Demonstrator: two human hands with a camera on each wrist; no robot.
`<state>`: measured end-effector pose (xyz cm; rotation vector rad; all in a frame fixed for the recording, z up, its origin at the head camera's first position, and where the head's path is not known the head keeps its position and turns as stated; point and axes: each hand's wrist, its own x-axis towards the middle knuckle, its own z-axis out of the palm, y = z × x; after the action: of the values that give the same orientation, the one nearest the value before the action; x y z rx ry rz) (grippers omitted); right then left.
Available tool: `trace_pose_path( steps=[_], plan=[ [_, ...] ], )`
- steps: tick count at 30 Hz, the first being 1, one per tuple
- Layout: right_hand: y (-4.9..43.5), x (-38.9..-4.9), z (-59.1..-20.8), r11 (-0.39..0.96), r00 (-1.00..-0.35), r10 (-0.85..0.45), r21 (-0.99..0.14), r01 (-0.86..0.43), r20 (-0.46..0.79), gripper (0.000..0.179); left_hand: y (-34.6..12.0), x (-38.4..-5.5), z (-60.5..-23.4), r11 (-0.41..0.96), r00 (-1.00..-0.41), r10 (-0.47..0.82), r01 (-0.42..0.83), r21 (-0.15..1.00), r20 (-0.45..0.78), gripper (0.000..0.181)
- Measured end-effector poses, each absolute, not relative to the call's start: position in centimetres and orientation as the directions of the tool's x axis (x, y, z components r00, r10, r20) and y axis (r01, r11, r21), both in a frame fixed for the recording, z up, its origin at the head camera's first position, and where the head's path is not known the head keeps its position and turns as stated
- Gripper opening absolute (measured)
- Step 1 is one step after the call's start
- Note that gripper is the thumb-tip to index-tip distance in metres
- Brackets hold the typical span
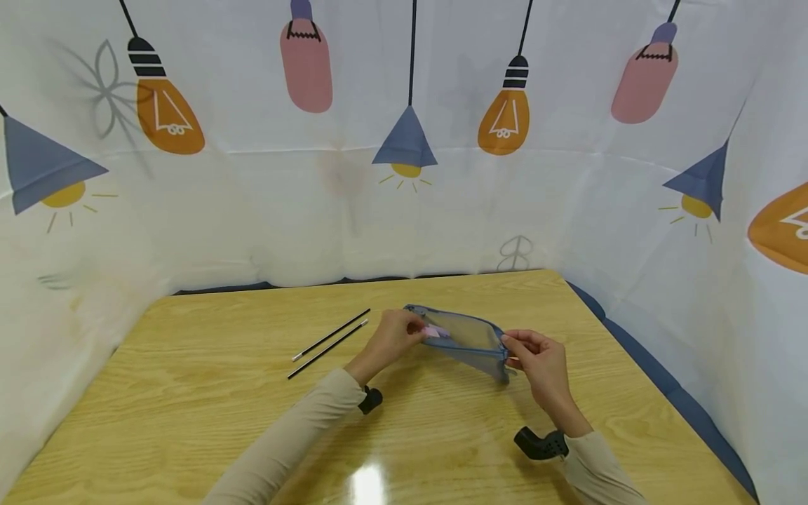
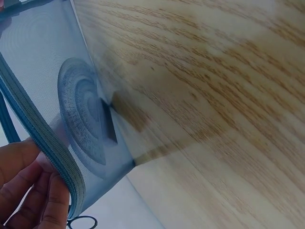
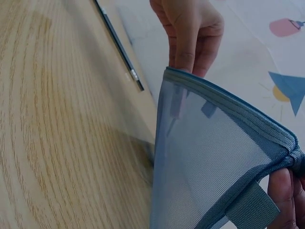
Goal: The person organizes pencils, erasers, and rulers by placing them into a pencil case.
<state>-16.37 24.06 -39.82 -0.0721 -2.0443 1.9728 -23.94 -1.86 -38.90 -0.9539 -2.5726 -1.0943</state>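
Note:
A blue mesh zipper pouch (image 1: 470,333) is held above the table with its zippered mouth open. My right hand (image 1: 539,365) pinches the pouch's near right corner at the zipper's end, beside a fabric tab (image 3: 252,207). At the far left end of the mouth, my left hand (image 1: 394,337) has its fingers curled at the opening, pinching a small pale pink thing (image 1: 434,331) whose kind is unclear. Through the mesh in the right wrist view, a pinkish piece (image 3: 177,101) and a small dark patch (image 3: 208,109) show faintly below the left fingers.
Two thin dark pencils (image 1: 328,348) with pale ends lie side by side on the wooden table (image 1: 189,379), left of the pouch. A white curtain (image 1: 265,210) printed with lamps and bulbs hangs behind the table and along its sides.

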Motion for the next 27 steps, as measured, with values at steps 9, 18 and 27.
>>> trace_pose_path(
  steps=[9, 18, 27],
  plan=[
    [23.90, -16.42, -39.85, 0.075, -0.952, 0.249, -0.984, -0.162, 0.176, 0.030, -1.69, -23.98, -39.00, 0.524, -0.762, 0.506, 0.644, 0.558, 0.404, 0.007],
    [24.07, -16.16, -39.73, 0.088, -0.953, 0.256, -0.985, -0.147, 0.165, 0.031, -1.04, -24.12, -39.22, 0.525, -0.751, 0.538, 0.653, 0.546, 0.382, 0.005],
    [23.92, -16.55, -39.82, 0.073, -0.951, 0.254, -0.984, -0.163, 0.177, 0.030, -0.92, -24.38, -38.96, 0.545, -0.753, 0.552, 0.651, 0.528, 0.358, 0.008]
  ],
)
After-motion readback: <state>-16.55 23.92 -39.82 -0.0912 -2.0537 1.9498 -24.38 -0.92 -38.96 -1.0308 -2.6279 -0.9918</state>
